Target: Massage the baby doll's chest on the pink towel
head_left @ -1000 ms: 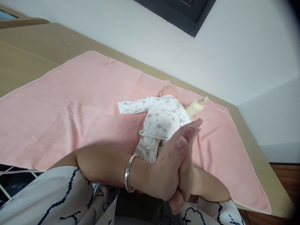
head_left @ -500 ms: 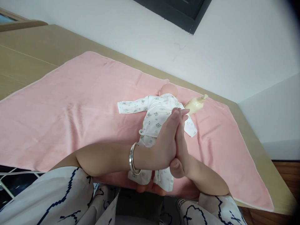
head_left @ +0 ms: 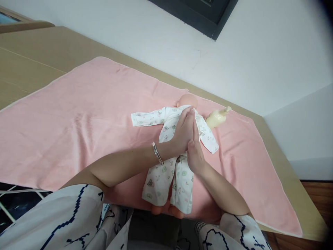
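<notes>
A baby doll (head_left: pixel 187 100) in a white printed sleepsuit (head_left: pixel 169 170) lies face down on a pink towel (head_left: pixel 78 114), head toward the wall. My left hand (head_left: pixel 183 133), with a silver bangle on its wrist, and my right hand (head_left: pixel 194 152) rest palm to palm on the doll's back, fingers straight and held together. Neither hand grips anything. One bare pale doll arm (head_left: pixel 217 117) sticks out to the right, and an empty sleeve lies flat to the left.
The towel covers a light wooden table (head_left: pixel 28 59) that stands against a white wall. A dark frame (head_left: pixel 205 14) hangs on the wall above. The table's right corner and a wooden floor (head_left: pixel 319 201) show at the right. My patterned sleeves fill the bottom edge.
My pressed-together hands have slid forward from above the doll's legs up onto its back. The sleepsuit legs, hidden before, now show.
</notes>
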`<control>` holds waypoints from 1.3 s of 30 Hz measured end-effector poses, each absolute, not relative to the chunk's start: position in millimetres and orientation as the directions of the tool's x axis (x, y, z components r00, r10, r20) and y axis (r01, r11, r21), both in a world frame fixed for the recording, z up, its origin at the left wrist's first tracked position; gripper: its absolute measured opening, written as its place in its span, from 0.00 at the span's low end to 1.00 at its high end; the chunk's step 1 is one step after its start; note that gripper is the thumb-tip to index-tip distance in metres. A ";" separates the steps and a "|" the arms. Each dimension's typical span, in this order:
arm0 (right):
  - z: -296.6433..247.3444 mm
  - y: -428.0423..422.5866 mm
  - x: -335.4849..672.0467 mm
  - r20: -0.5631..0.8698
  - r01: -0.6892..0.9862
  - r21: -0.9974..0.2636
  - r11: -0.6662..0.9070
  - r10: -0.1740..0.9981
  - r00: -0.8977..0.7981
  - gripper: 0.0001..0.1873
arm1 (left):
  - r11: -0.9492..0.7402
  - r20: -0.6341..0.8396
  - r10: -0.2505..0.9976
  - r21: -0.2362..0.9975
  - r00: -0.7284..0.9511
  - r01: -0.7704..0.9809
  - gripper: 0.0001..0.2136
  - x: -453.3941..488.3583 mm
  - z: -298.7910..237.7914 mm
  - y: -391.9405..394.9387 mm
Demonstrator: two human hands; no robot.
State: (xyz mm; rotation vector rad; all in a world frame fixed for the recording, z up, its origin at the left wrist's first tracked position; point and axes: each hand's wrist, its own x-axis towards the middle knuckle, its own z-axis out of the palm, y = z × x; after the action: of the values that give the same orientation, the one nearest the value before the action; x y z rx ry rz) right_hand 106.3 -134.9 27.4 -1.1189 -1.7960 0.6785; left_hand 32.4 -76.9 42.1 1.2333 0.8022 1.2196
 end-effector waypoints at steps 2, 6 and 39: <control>26.4 -131.3 105.6 0.367 0.400 -0.821 0.408 0.913 -0.177 0.41 | -0.182 0.215 0.959 0.966 0.185 -0.183 0.20 35.4 36.3 -64.9; 24.2 -123.3 109.4 0.339 0.422 -0.816 0.396 0.918 -0.205 0.43 | -0.382 0.376 0.912 0.924 0.167 0.003 0.20 32.5 19.0 -35.4; -1.5 -50.9 177.3 0.280 0.942 -0.319 0.108 0.960 -0.015 0.33 | -0.536 0.519 0.841 0.765 0.151 0.358 0.13 23.6 -31.8 18.2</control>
State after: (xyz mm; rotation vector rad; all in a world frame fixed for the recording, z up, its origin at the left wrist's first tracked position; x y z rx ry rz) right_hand 177.3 -50.9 -1.5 -1.8504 -1.9736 0.0583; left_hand 23.6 18.2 -31.8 1.9670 1.1405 1.3697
